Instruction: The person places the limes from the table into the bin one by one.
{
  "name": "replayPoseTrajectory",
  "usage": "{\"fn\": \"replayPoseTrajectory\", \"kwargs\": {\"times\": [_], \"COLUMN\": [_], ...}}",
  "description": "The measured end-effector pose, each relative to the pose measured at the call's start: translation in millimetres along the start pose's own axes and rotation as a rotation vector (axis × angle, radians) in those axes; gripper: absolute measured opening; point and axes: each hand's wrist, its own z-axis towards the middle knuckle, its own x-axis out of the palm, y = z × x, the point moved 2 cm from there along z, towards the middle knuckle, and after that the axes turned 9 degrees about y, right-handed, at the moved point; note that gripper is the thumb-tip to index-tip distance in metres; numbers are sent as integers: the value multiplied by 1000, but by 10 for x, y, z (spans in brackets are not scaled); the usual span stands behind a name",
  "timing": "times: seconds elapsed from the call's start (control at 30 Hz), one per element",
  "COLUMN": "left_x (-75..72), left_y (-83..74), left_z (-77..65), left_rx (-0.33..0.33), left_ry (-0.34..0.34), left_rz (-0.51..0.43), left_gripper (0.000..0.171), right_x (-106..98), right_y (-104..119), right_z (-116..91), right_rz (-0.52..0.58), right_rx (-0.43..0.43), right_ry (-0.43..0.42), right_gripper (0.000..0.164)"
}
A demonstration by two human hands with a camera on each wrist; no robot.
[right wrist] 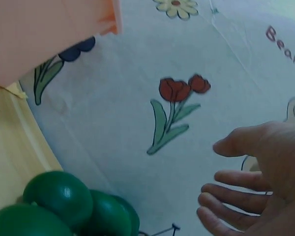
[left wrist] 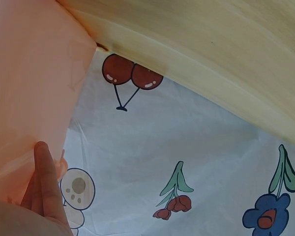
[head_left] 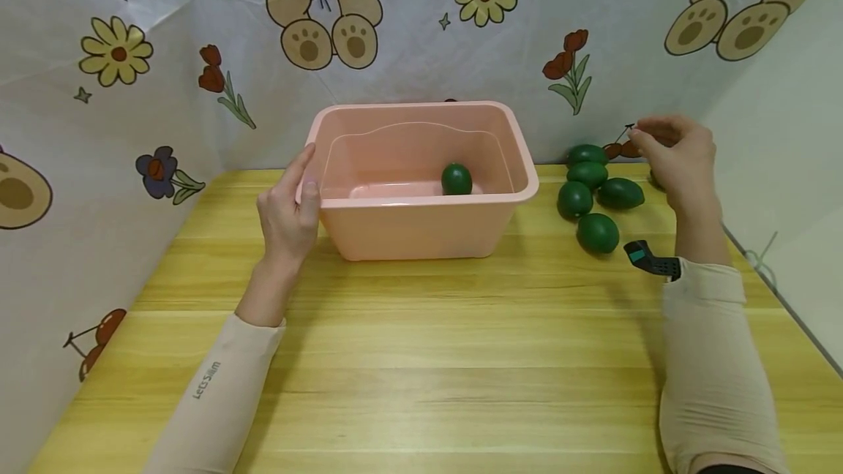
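Note:
A pink plastic bin [head_left: 408,229] stands on the table, seen large in the left wrist view too. My left hand [head_left: 287,214] holds its left side near the front corner; in the left wrist view, straight fingers [left wrist: 46,182] lie along the outer wall. Inside the bin, toward the right, lies one green lime [head_left: 457,179]. To the right of the bin several more limes [head_left: 598,233] lie grouped together. My right hand [head_left: 681,159] hovers just right of and above that group, holding nothing, its fingers apart in the right wrist view. Another lime is mostly hidden behind it.
The wooden table [head_left: 421,357] runs up to a white cloth [head_left: 421,35] printed with bears, flowers and cherries. Along the right, a pale surface [head_left: 790,167] borders the table edge. A black strap [head_left: 652,262] sits at the right wrist.

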Motion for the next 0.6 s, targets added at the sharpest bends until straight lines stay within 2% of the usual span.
{"fn": "replayPoseTrajectory", "kwargs": {"times": [0.2,0.37,0.43,0.5,0.6], "left_x": [0,3,4,5,4], "left_y": [3,4,5,4,5], "left_z": [3,2,0,0,0], "left_rx": [-5,-4,-4,-3,-3], "left_ry": [5,1,0,-1,-1], "left_rz": [1,1,0,1,0], "left_gripper": [64,64,64,64,64], "right_x": [-75,-121,-140,-159,-184], "right_y": [-279,-521,-615,-692,-773], "right_z": [19,14,10,6,2], "right_rz": [-40,102,110,77,4], "right_rx": [115,184,217,257,308], "right_ry": [94,149,168,195,253], "right_gripper": [42,40,43,49,70]}}
